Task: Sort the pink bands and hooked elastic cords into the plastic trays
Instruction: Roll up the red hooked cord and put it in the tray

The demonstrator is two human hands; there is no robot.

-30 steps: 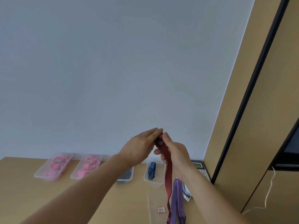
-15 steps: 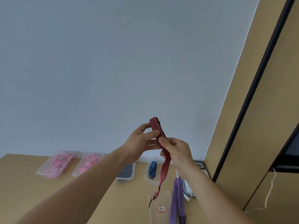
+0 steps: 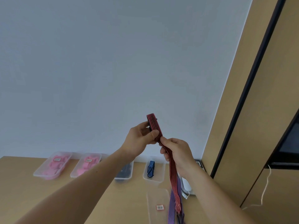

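Left hand (image 3: 139, 141) pinches the cord (image 3: 172, 175) mid-frame — a fold has risen above it; right hand (image 3: 178, 153) grips the tail. Probably bundling it for a tray (image 3: 155, 197).

I read the red-and-black striped cord (image 3: 173, 180) as woven elastic cloth, ribbed lengthwise and matt. The purple cord (image 3: 171, 207) at 6 o'clock and the blue cord (image 3: 151, 168) show the same ribbed weave. The tray (image 3: 40, 172) at 8 o'clock is smooth, translucent plastic, slightly frosted. The pink bands (image 3: 54, 164) inside it look soft and matt. The label (image 3: 160, 207) is paper. The table (image 3: 21, 191) has a smooth, matt wood-grain finish, as does the cabinet panel (image 3: 267, 110) at 3 o'clock. The wall (image 3: 113, 62) is matt.
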